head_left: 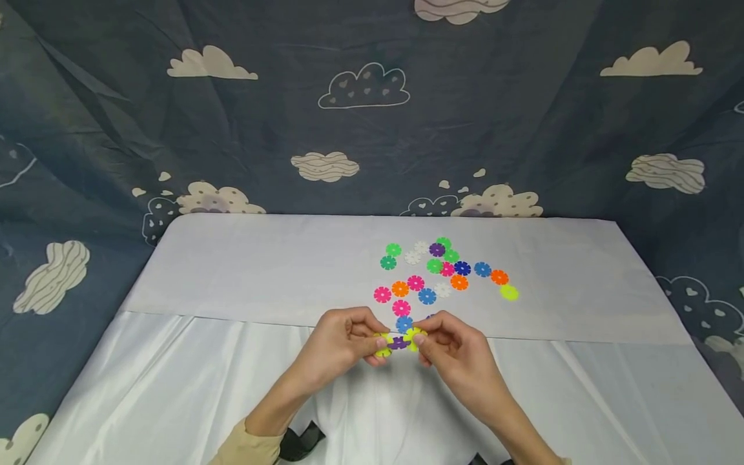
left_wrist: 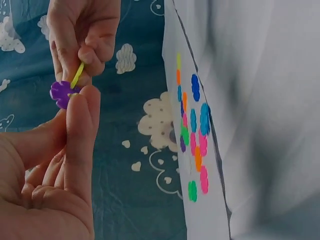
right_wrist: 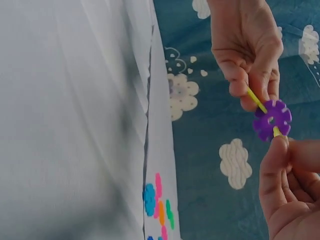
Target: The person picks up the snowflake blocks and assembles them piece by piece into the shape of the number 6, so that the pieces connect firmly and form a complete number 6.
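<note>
Close to the front of the table, both hands hold a small joined row of notched flower-shaped plastic discs. A purple disc [right_wrist: 280, 112] sits in the middle, with a yellow disc slotted into either side. My left hand [head_left: 340, 342] pinches the left yellow disc [head_left: 382, 352] between thumb and fingers. From the other side, my right hand [head_left: 462, 355] pinches the right yellow disc [head_left: 414, 336]. In both wrist views the yellow discs appear edge-on, partly covered by fingertips, while the purple one faces the camera. A blue disc [head_left: 403, 323] lies just beyond the joined row.
Loose discs in pink, orange, green, white, blue and purple are spread over the grey-white board [head_left: 261, 271] past the hands. A lime disc [head_left: 509, 292] lies farthest right. White cloth [head_left: 174, 374] covers the near side, and a dark cloud-print curtain [head_left: 372, 129] hangs behind.
</note>
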